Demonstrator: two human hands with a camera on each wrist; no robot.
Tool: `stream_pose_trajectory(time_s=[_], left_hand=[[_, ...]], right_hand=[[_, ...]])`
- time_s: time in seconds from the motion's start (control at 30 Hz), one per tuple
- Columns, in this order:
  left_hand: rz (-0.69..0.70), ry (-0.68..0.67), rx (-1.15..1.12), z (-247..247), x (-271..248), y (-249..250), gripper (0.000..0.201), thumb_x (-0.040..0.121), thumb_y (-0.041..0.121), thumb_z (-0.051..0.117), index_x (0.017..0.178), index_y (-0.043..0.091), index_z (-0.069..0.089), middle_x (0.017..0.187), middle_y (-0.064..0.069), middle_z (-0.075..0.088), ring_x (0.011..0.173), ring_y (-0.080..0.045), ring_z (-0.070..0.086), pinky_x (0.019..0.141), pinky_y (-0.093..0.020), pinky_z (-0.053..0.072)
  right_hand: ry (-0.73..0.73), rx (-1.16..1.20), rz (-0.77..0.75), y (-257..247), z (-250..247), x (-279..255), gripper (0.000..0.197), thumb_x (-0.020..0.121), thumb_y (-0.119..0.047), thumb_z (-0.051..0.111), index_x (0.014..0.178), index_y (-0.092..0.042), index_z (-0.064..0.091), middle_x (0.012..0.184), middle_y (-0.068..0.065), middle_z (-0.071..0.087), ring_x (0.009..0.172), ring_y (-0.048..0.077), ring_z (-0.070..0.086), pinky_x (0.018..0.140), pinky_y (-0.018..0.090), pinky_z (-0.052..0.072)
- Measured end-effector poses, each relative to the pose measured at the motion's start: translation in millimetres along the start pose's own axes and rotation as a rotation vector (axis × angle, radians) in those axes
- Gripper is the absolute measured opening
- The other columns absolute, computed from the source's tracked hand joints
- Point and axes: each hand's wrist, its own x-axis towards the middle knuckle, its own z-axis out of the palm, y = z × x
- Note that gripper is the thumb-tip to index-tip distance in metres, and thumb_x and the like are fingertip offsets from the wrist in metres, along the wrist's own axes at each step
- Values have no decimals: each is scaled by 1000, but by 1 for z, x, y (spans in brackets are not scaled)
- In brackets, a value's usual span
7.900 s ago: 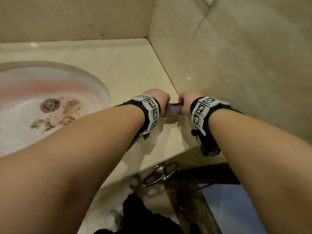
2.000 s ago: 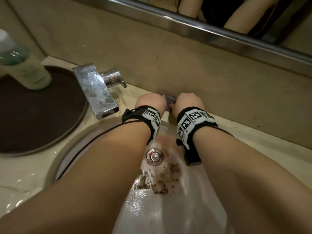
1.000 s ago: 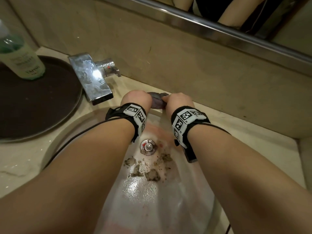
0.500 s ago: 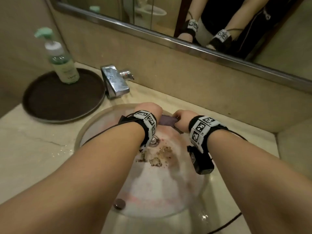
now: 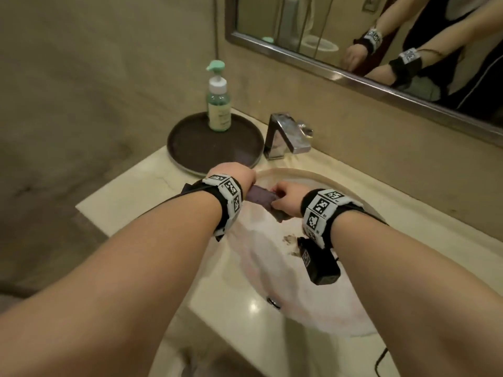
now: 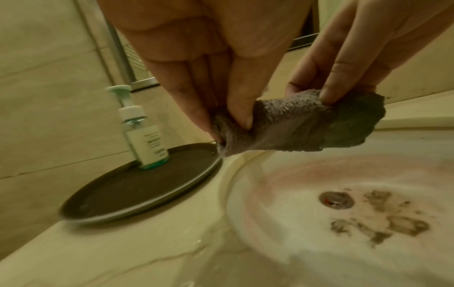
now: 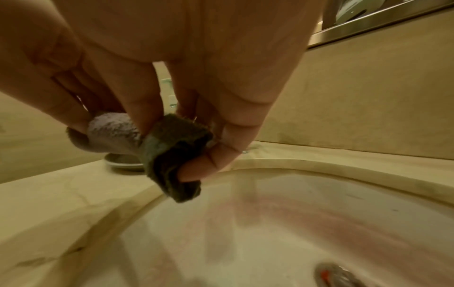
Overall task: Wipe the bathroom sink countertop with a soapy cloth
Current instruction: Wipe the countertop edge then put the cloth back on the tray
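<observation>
A small grey-purple cloth (image 5: 261,197) hangs stretched between my two hands above the left rim of the sink basin (image 5: 321,300). My left hand (image 5: 236,174) pinches its left end, thumb against fingers, as the left wrist view shows on the cloth (image 6: 292,126). My right hand (image 5: 285,201) pinches the right end, where the cloth (image 7: 172,151) folds round my thumb in the right wrist view. The cloth is lifted off the beige marble countertop (image 5: 130,202). Brown grime (image 6: 383,219) lies by the drain (image 6: 336,200).
A green soap pump bottle (image 5: 218,99) stands on a round dark tray (image 5: 190,145) at the back left of the counter. A chrome faucet (image 5: 285,136) rises behind the basin. A mirror (image 5: 381,36) lines the back wall. The counter's left edge drops to the floor.
Both hands carried the cloth from the back wall by the faucet forward and left, now lifted over the basin's left rim. My view has swung left, showing the soap bottle and tray fully.
</observation>
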Motion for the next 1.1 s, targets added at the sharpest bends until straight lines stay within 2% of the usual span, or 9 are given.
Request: stream_pose_trajectory(time_s=[0.07, 0.17, 0.3, 0.43, 0.5, 0.57, 0.7, 0.83, 1.1], left_hand=[[20, -6, 33, 4, -8, -38, 35, 89, 22, 52, 123, 26, 60, 122, -5, 63, 111, -28, 61, 89, -33, 47], [16, -6, 34, 11, -13, -94, 33, 85, 24, 56, 117, 30, 63, 114, -3, 67, 105, -28, 64, 88, -33, 51], [-24, 23, 74, 17, -8, -161, 30, 90, 23, 50, 117, 23, 63, 111, -9, 67, 102, -30, 64, 76, -29, 43], [-100, 11, 33, 22, 8, -213, 40, 91, 41, 47, 115, 12, 60, 112, -15, 64, 105, -33, 61, 78, -31, 44], [-124, -3, 34, 28, 21, -234, 35, 92, 33, 48, 118, 11, 58, 115, -15, 62, 107, -34, 61, 80, -33, 45], [-131, -15, 40, 30, 30, -246, 33, 92, 26, 50, 120, 12, 57, 118, -15, 62, 108, -33, 61, 80, -33, 45], [-105, -41, -1, 38, 45, -256, 39, 88, 37, 54, 118, 13, 60, 115, -16, 63, 107, -33, 61, 83, -33, 46], [-122, -107, 33, 49, 56, -266, 36, 91, 19, 51, 127, 17, 57, 125, -15, 59, 113, -33, 58, 82, -27, 40], [-158, -152, 40, 54, 39, -277, 36, 93, 18, 49, 127, 13, 59, 128, -16, 58, 117, -31, 56, 94, -29, 44]], right_hand=[[-3, -6, -26, -33, 17, 12, 32, 86, -17, 55, 117, -14, 59, 113, 14, 69, 102, 29, 67, 92, 40, 54], [43, -52, -52, -81, 39, 30, 33, 87, -22, 53, 119, -16, 57, 119, 11, 65, 108, 28, 62, 88, 29, 49], [113, -37, -80, -140, 63, 58, 36, 88, -21, 51, 124, -17, 54, 125, 10, 60, 115, 27, 58, 91, 29, 46], [166, -60, -126, -185, 87, 93, 33, 85, -23, 54, 118, -16, 57, 121, 10, 61, 112, 30, 59, 92, 35, 50], [175, -79, -136, -200, 98, 109, 32, 85, -22, 52, 116, -17, 57, 121, 9, 59, 112, 29, 58, 90, 34, 49], [172, -104, -134, -208, 106, 122, 32, 85, -23, 52, 117, -18, 57, 123, 8, 56, 113, 29, 57, 90, 34, 48], [146, -199, -191, -206, 114, 135, 44, 86, -24, 53, 130, -28, 48, 128, 6, 51, 118, 28, 54, 95, 34, 44], [88, -318, -224, -208, 108, 143, 50, 86, -26, 56, 134, -36, 46, 126, 4, 50, 117, 26, 54, 93, 32, 44], [51, -371, -296, -216, 121, 136, 51, 86, -29, 57, 136, -37, 46, 127, 3, 50, 118, 24, 53, 94, 30, 45]])
